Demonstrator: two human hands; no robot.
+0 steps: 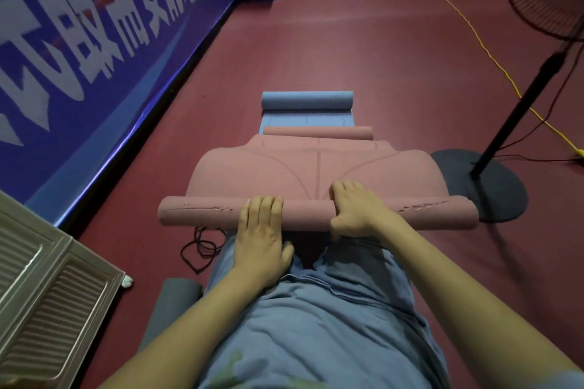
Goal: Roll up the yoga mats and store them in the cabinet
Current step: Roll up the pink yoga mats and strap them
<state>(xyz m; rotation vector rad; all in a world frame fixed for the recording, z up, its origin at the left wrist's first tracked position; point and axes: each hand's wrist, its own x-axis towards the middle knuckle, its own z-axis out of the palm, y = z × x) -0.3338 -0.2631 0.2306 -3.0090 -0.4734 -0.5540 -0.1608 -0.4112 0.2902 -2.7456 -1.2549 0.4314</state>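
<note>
So we've got a dusty-pink foam yoga mat on the dark red floor, with its near end rolled into a tube right in front of our knees. The far end of it is curled into a small roll too. Our left hand lies flat on top of the near roll, fingers straight and together, just pressing on it. Our right hand is curled over the roll, thumb tucked under the near side, so it's actually gripping the thing.

Past the pink one there's a light blue yoga mat, also partly rolled at its far end, lying in line with ours.

Other bits: a grey rolled mat by our left leg, a beige metal cabinet door at lower left, a loose black cord under the roll, a black standing fan to the right, and a yellow cable across the floor. A blue banner with white lettering runs along the left.
</note>
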